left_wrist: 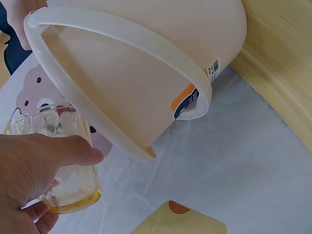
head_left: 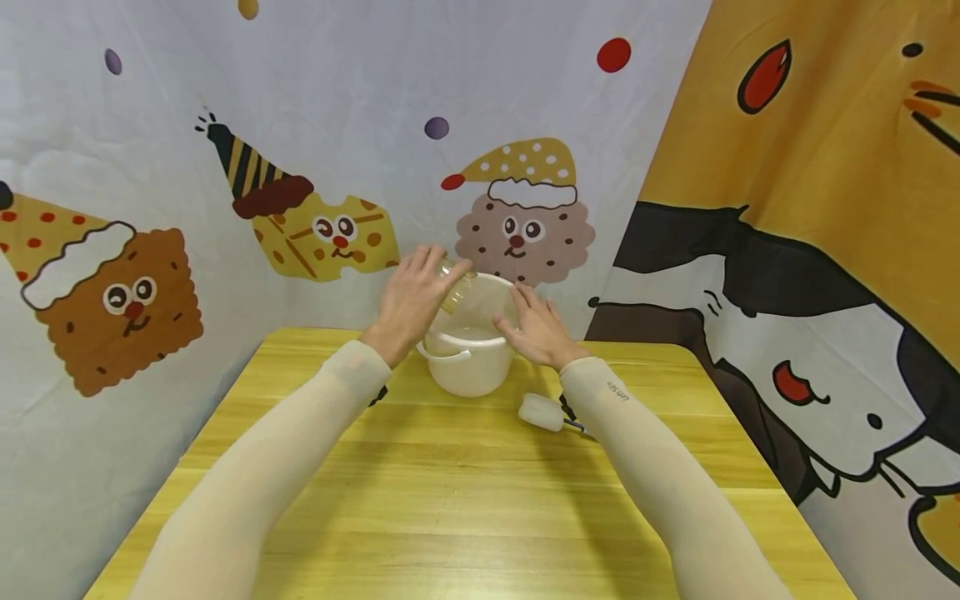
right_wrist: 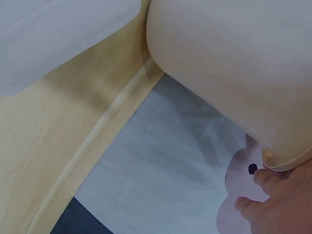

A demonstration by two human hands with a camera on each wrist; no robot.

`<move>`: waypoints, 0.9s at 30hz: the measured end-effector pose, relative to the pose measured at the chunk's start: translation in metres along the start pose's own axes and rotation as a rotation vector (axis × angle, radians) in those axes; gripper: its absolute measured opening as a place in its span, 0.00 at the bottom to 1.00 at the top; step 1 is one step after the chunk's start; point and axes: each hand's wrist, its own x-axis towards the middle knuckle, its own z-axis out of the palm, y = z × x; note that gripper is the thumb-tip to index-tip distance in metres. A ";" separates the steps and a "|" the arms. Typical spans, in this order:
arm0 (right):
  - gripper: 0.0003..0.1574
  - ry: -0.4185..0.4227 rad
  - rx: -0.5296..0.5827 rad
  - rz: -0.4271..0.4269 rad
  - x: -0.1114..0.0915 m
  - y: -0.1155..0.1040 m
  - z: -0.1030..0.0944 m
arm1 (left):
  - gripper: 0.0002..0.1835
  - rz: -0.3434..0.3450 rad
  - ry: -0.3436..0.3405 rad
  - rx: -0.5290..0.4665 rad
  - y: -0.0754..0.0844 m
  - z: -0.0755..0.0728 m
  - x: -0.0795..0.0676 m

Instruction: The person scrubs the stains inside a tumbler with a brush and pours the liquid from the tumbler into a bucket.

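Observation:
My left hand (head_left: 414, 300) grips a clear ribbed glass cup (left_wrist: 73, 180) with an amber tint at its base. In the head view the cup is tilted at the left rim of a white bucket (head_left: 471, 372). The left wrist view has the thumb across the cup's side, close beside the bucket's rim (left_wrist: 73, 97). My right hand (head_left: 542, 332) holds the bucket's right rim, thumb on the inner side and fingers outside. The bucket stands upright, and its white handle (head_left: 447, 357) hangs down at the front left. Some pale liquid shows inside it.
A white, sponge-like head on a thin blue handle (head_left: 542, 412) lies on the wooden table (head_left: 420, 500), right of the bucket and beside my right forearm. Close behind the table's far edge hangs a printed cloth (head_left: 337, 100) with cartoon figures.

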 end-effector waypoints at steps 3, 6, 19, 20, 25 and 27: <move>0.58 0.000 -0.003 -0.002 0.000 0.000 0.000 | 0.47 0.003 -0.003 0.008 0.000 0.000 0.000; 0.59 -0.003 -0.011 0.000 -0.001 0.000 0.000 | 0.47 0.006 -0.009 0.015 0.000 -0.001 0.001; 0.59 0.002 -0.004 0.001 0.000 0.000 0.000 | 0.45 0.009 -0.001 0.016 0.001 -0.003 -0.001; 0.59 0.001 -0.003 -0.001 0.000 0.000 0.000 | 0.45 0.009 0.002 0.016 0.001 -0.003 -0.001; 0.60 -0.005 -0.002 -0.002 -0.001 0.000 -0.001 | 0.44 0.008 0.005 0.008 0.001 -0.003 -0.002; 0.60 -0.004 0.000 -0.002 -0.001 0.000 -0.001 | 0.43 0.006 0.013 -0.004 0.001 -0.004 -0.002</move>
